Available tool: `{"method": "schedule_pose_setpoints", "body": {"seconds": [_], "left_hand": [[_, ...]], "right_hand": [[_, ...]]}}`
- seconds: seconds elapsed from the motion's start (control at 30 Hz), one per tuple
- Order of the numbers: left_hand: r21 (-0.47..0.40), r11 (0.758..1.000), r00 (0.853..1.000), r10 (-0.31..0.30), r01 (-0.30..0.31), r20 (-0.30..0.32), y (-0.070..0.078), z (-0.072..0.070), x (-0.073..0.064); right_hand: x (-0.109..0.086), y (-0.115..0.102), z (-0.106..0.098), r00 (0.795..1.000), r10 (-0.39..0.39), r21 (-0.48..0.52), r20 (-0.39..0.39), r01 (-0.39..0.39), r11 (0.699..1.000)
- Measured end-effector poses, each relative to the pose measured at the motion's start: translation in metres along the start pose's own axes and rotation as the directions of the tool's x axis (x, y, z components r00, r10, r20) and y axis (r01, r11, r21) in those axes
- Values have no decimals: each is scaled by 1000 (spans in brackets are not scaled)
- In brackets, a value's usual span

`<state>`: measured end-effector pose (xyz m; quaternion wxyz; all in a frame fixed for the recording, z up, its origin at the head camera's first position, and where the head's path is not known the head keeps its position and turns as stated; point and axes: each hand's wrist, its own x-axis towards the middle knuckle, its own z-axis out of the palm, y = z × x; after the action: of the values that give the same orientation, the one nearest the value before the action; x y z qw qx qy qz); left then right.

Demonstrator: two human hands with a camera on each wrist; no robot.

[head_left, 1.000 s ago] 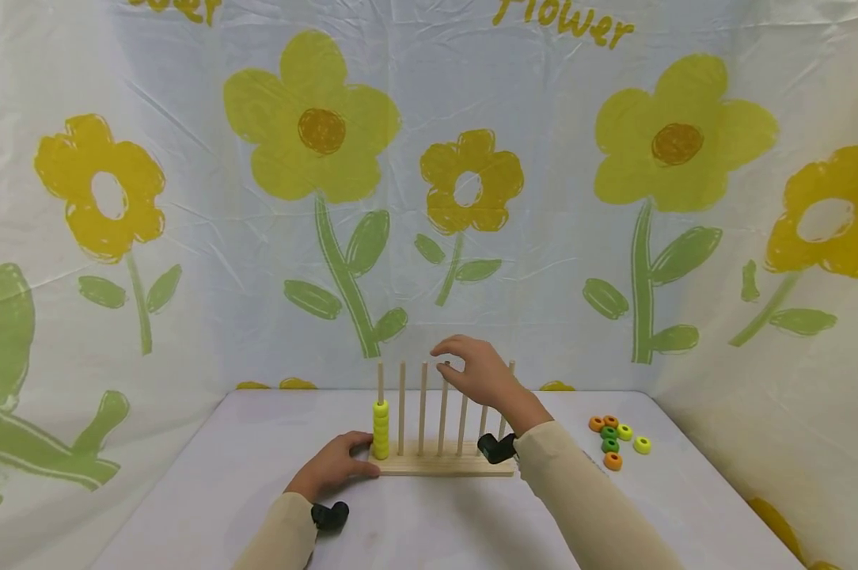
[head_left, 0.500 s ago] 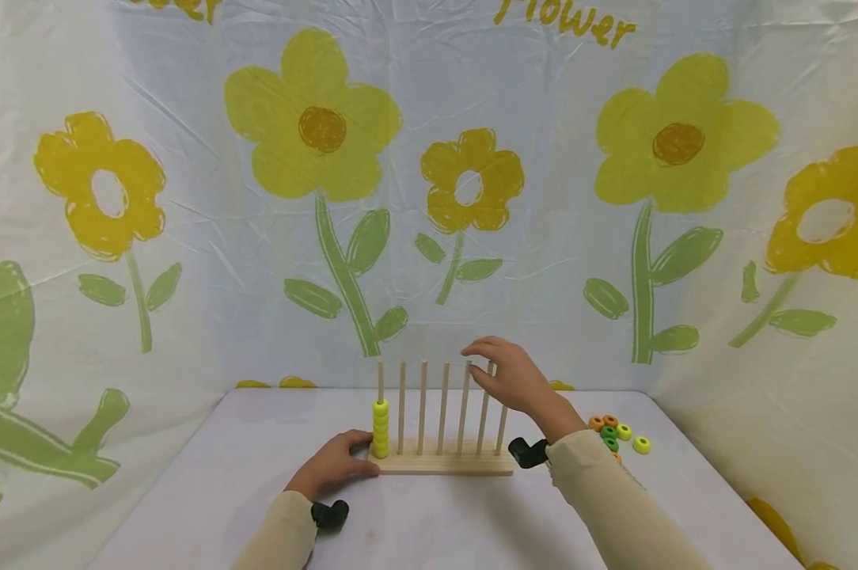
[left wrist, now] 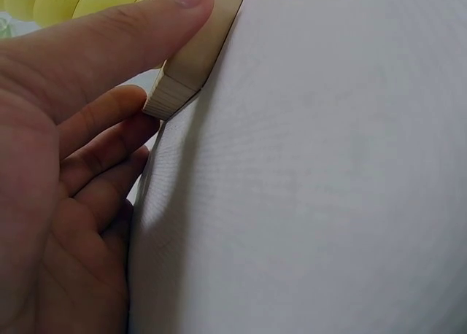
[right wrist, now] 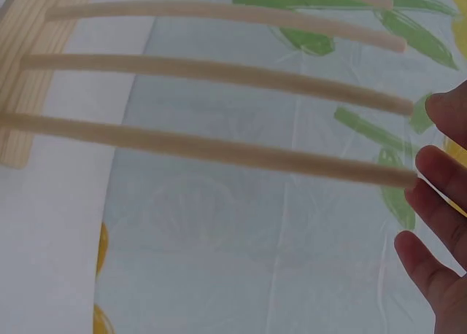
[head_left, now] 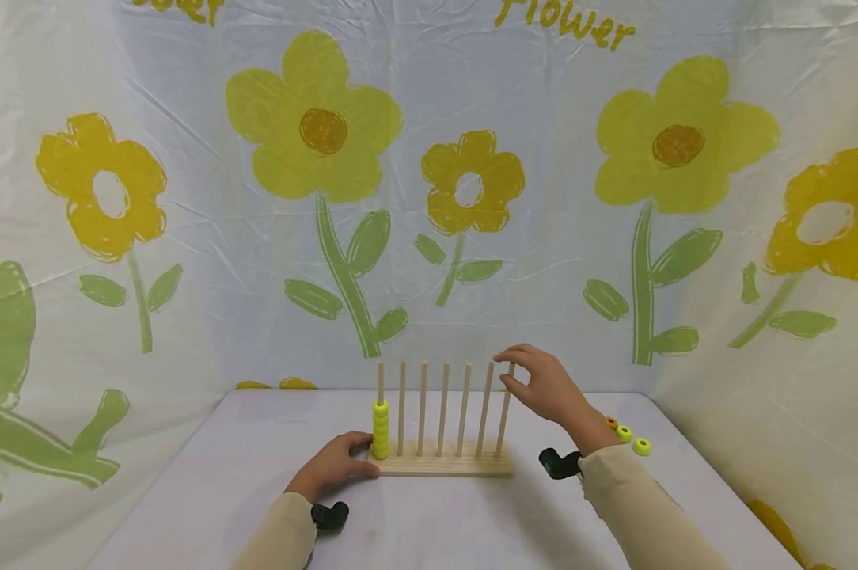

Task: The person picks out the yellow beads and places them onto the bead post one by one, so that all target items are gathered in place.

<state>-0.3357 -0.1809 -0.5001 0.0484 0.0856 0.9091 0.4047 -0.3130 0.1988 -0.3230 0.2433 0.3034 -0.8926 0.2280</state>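
Note:
A wooden peg stand [head_left: 443,467] with several upright pegs stands on the table in the head view. Yellow beads [head_left: 380,431] are stacked on its leftmost peg; the other pegs are bare. My left hand [head_left: 336,461] grips the left end of the base. In the left wrist view the thumb [left wrist: 146,28] lies along the base's edge and the fingers bend around its end. My right hand [head_left: 543,385] is at the top of the rightmost peg [head_left: 503,419], fingers loosely curved and holding nothing. In the right wrist view its fingertips [right wrist: 430,159] are close to that peg's tip.
Loose yellow beads [head_left: 641,447] and an orange bead [head_left: 611,423] lie on the table [head_left: 258,443] at the right, partly behind my right forearm. A flower-printed cloth [head_left: 543,277] hangs behind the table.
My right hand has moved rightward along the peg tops to the last peg, and its forearm now covers some loose beads. The left hand and the peg stand stay in place.

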Motion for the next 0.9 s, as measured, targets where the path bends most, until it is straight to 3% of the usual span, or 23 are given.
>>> {"method": "schedule_pose_setpoints", "body": {"seconds": [0.9], "left_hand": [[-1, 1000, 1000, -7, 7, -2, -1, 1, 1]], "right_hand": [[-48, 54, -7, 983, 180, -46, 18, -179, 983]]}}
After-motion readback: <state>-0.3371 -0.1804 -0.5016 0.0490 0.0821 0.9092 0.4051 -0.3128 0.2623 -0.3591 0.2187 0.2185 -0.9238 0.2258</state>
